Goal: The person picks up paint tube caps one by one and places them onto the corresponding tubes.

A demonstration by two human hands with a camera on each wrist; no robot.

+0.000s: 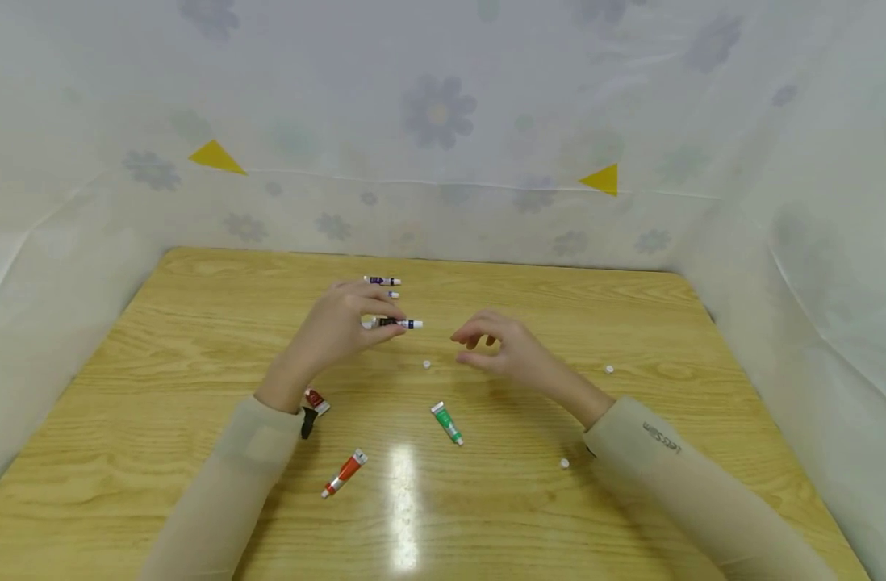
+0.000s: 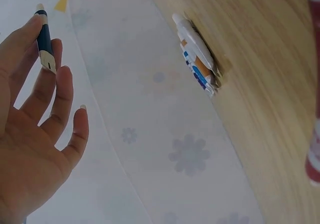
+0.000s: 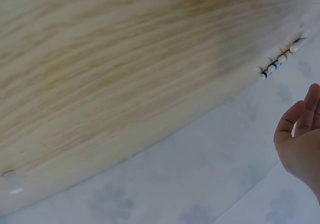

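At the table's (image 1: 196,339) centre, a dark paint tube (image 1: 395,323) is pinched by the left hand (image 1: 341,327), nozzle toward 3 o'clock; the right hand (image 1: 504,351) is loosely curled, holding nothing.

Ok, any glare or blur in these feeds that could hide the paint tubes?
Head view: a bright glare streak on the table lies between the orange tube and green tube, covering neither. Right wrist view: wood grain is smeared and soft. Left wrist view: fairly sharp.
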